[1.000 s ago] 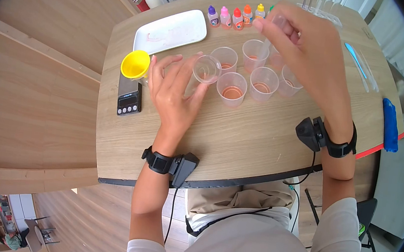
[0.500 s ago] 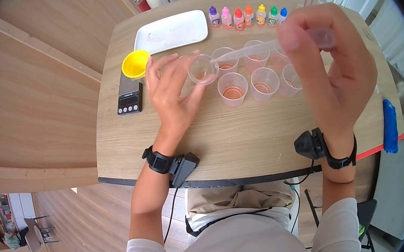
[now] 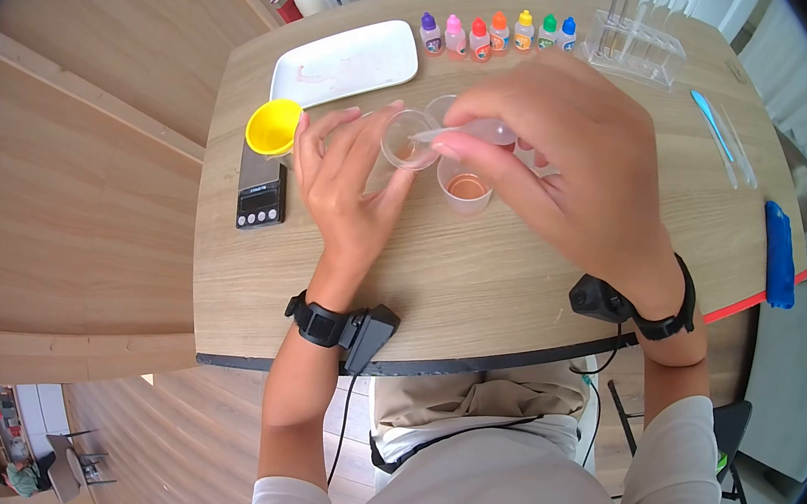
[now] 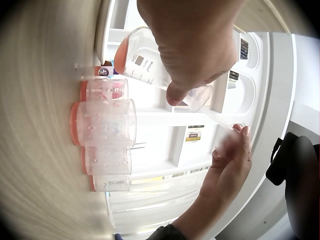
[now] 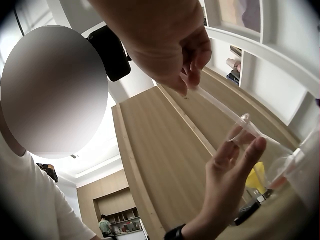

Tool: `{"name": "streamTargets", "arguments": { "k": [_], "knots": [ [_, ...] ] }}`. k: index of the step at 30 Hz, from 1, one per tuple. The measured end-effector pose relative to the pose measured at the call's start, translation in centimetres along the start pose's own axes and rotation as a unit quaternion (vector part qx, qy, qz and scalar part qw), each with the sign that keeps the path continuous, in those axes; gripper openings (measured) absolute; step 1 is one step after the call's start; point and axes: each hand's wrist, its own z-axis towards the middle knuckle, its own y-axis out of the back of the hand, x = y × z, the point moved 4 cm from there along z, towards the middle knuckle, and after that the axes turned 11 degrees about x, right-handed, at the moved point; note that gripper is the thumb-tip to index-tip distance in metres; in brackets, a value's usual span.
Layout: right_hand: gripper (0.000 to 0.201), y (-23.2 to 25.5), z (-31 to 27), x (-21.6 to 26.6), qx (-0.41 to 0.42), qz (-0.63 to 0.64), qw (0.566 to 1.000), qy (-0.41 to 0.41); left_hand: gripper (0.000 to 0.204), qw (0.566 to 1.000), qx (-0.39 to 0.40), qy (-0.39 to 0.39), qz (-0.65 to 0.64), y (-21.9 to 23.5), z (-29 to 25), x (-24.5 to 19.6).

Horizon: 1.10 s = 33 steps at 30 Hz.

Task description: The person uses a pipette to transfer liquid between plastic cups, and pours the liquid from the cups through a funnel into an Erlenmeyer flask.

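My left hand (image 3: 347, 180) grips a clear conical flask (image 4: 142, 60) by its neck, raised above the table. Orange-pink liquid lies in the flask's bottom, and measuring marks are printed on its wall. Between thumb and fingers, my right hand (image 3: 570, 167) pinches a translucent plastic dropper pipette (image 5: 220, 106). Its thin end passes into the flask's mouth. Just to the right of the flask, a group of clear plastic cups (image 4: 105, 122) stands on the table with shallow orange-pink liquid in them. In the head view my right hand hides most of these cups.
A yellow cup (image 3: 273, 127) sits by a small digital scale (image 3: 258, 204) at left. Behind are a white tray (image 3: 397, 60) and a row of coloured-cap dropper bottles (image 3: 480, 42). A test tube rack (image 3: 639, 54), a blue stick (image 3: 712, 122) and a blue bundle (image 3: 778, 256) lie right.
My right hand has swung the pipette from over the cups to the left, and its tip has gone into the flask's mouth. My left hand has stayed nearly still with the flask.
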Motion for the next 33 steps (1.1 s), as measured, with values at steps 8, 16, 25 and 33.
{"name": "streamTargets", "arguments": {
  "k": [8, 16, 25, 33],
  "knots": [
    [0.017, -0.4, 0.0, 0.3, 0.042, 0.003, 0.999, 0.001, 0.051, 1.0, 0.002, -0.005, -0.003, -0.1, 0.1, -0.1],
    [0.015, -0.8, -0.1, 0.2, 0.061, -0.004, 0.998, -0.013, 0.049, 1.0, 0.022, -0.015, -0.015, -0.3, 0.3, -0.4],
    [0.015, -1.7, -0.4, 0.3, 0.105, -0.022, 0.994, -0.006, 0.052, 0.998, 0.048, -0.031, -0.028, -0.6, 0.2, -0.3],
    [0.016, -2.9, -1.1, 0.8, 0.134, -0.046, 0.99, -0.005, 0.049, 0.998, 0.04, -0.036, -0.017, -0.7, 0.1, -0.3]
  ]
}}
